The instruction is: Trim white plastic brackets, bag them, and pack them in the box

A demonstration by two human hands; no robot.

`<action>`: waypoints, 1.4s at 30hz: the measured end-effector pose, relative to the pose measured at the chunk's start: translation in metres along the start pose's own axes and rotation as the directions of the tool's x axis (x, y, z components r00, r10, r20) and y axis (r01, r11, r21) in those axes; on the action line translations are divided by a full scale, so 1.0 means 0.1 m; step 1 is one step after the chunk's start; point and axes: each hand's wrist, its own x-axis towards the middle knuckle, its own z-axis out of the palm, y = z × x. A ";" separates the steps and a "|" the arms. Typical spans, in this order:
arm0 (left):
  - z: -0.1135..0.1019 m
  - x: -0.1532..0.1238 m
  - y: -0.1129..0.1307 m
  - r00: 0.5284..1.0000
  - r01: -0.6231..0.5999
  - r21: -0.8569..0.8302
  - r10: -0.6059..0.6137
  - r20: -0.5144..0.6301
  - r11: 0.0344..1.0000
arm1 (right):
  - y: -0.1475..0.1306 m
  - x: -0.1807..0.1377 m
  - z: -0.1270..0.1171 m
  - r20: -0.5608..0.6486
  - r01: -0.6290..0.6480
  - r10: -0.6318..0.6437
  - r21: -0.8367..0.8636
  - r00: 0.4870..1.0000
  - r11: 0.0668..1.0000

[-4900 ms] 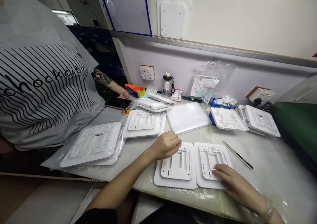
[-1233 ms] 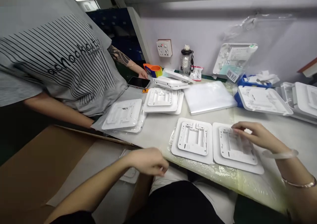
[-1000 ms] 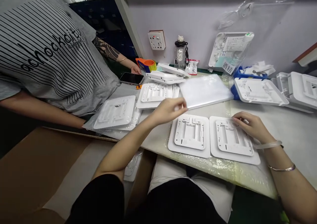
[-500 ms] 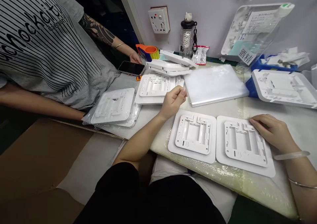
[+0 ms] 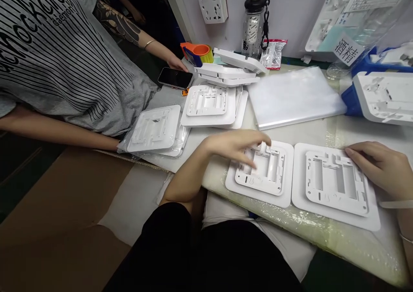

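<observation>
Two square white plastic panels with raised, slotted frames lie side by side before me. Over the left panel (image 5: 284,197) hovers my left hand (image 5: 237,146), thumb and fingers apart and slightly blurred, holding nothing; it covers that panel's upper left part. My right hand (image 5: 380,165) is at the upper right edge of the right panel (image 5: 338,216), thumb and curled fingers closed on that edge. Its outer fingertips are hidden. Left of the far side, another white panel (image 5: 208,121) lies on more panels.
A stack of clear plastic bags (image 5: 297,98) lies behind the panels. White covers (image 5: 226,75) are piled near a tape dispenser (image 5: 196,53) and a bottle (image 5: 253,29). At left a co-worker's hand (image 5: 177,63) touches a phone (image 5: 175,78), near a bagged panel (image 5: 155,128). A blue bin (image 5: 353,98) stands right.
My left hand has come down and right from above the bags' near corner to over the left panel, its fingers opening. My right hand stays at the right panel's edge. The view has shifted slightly.
</observation>
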 end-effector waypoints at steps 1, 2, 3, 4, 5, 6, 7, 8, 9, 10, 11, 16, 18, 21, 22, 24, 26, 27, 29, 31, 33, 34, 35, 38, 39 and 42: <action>0.01 -0.01 0.01 0.992 0.017 0.091 -0.029 0.126 0.996 | -0.01 0.00 0.00 0.001 0.002 -0.002 -0.001 1.000 1.000; 0.02 -0.01 0.02 0.978 0.036 0.183 -0.073 0.198 0.982 | -0.01 0.01 0.00 0.002 0.004 -0.004 -0.002 1.000 1.000; 0.05 0.00 0.03 0.966 0.060 0.270 -0.125 0.228 0.961 | -0.01 0.01 0.00 0.001 0.003 -0.003 -0.003 1.000 1.000; 0.07 0.01 0.03 0.956 0.084 0.343 -0.172 0.236 0.936 | -0.01 0.01 0.00 0.000 -0.002 0.002 -0.002 1.000 1.000; 0.10 0.01 0.04 0.951 0.101 0.394 -0.205 0.232 0.914 | -0.02 0.01 0.01 0.002 -0.008 0.008 0.000 1.000 1.000; 0.12 0.02 0.04 0.947 0.106 0.424 -0.222 0.233 0.899 | -0.02 0.01 0.01 0.006 -0.017 0.017 0.001 1.000 1.000; 0.13 0.02 0.03 0.944 0.106 0.439 -0.229 0.237 0.892 | -0.03 0.02 0.01 0.012 -0.028 0.028 0.006 1.000 1.000; 0.14 0.02 0.03 0.944 0.107 0.446 -0.231 0.235 0.889 | -0.03 0.02 0.01 0.019 -0.038 0.038 0.013 0.999 0.999; 0.14 0.02 0.02 0.946 0.110 0.449 -0.232 0.227 0.887 | -0.05 0.02 0.01 0.026 -0.051 0.050 0.023 0.998 0.998; 0.14 0.02 0.01 0.949 0.111 0.448 -0.228 0.217 0.887 | -0.07 0.03 0.01 0.035 -0.064 0.063 0.034 0.997 0.997; 0.14 0.03 0.01 0.953 0.108 0.445 -0.220 0.209 0.889 | -0.09 0.04 0.00 0.043 -0.078 0.076 0.045 0.996 0.996; 0.23 0.12 0.00 0.974 0.061 0.482 -0.157 0.162 0.874 | -0.17 0.08 -0.02 0.072 -0.117 0.112 0.080 0.991 0.990; 0.29 0.17 0.01 0.981 0.061 0.517 -0.147 0.128 0.854 | -0.16 0.08 -0.01 0.074 -0.116 0.109 0.096 0.991 0.989; 0.36 0.22 0.04 0.982 0.062 0.574 -0.153 0.112 0.817 | -0.15 0.08 0.00 0.055 -0.093 0.087 0.116 0.995 0.989; 0.37 0.23 0.04 0.980 0.064 0.590 -0.161 0.113 0.805 | -0.15 0.08 0.00 0.046 -0.083 0.078 0.118 0.996 0.990; 0.38 0.23 0.04 0.979 0.066 0.612 -0.170 0.113 0.788 | -0.19 0.07 -0.03 0.031 -0.046 0.042 0.114 0.999 0.992; 0.37 0.22 0.02 0.980 0.062 0.614 -0.165 0.113 0.787 | -0.27 0.06 -0.06 0.044 0.027 -0.031 0.100 0.999 0.995; 0.37 0.23 0.01 0.981 0.057 0.612 -0.158 0.112 0.789 | -0.33 0.05 -0.08 0.070 0.074 -0.080 0.091 0.994 0.993; 0.36 0.23 -0.02 0.984 0.043 0.601 -0.136 0.111 0.798 | -0.47 0.03 -0.09 0.155 0.164 -0.174 0.075 0.972 0.984; 0.35 0.24 -0.05 0.987 0.034 0.593 -0.120 0.107 0.805 | -0.61 0.02 -0.07 0.233 0.228 -0.237 0.065 0.943 0.972; 0.34 0.23 -0.04 0.989 0.034 0.596 -0.114 0.097 0.802 | -0.71 -0.01 -0.04 0.272 0.265 -0.269 0.049 0.924 0.963; 0.34 0.23 -0.02 0.989 0.035 0.600 -0.112 0.092 0.799 | -0.74 -0.03 -0.03 0.280 0.276 -0.275 0.039 0.920 0.960; 0.35 0.22 0.00 0.990 0.030 0.605 -0.106 0.089 0.796 | -0.75 -0.06 0.00 0.281 0.280 -0.276 0.026 0.919 0.960; 0.38 0.22 0.05 0.993 -0.015 0.618 -0.062 0.103 0.786 | -0.64 -0.15 0.13 0.233 0.258 -0.246 -0.021 0.941 0.966; 0.39 0.22 0.06 0.993 -0.028 0.624 -0.049 0.106 0.781 | -0.57 -0.17 0.19 0.207 0.269 -0.257 -0.036 0.944 0.962; 0.43 0.25 0.02 0.995 -0.026 0.647 -0.044 0.093 0.762 | -0.35 -0.18 0.39 0.091 0.329 -0.322 -0.068 0.942 0.942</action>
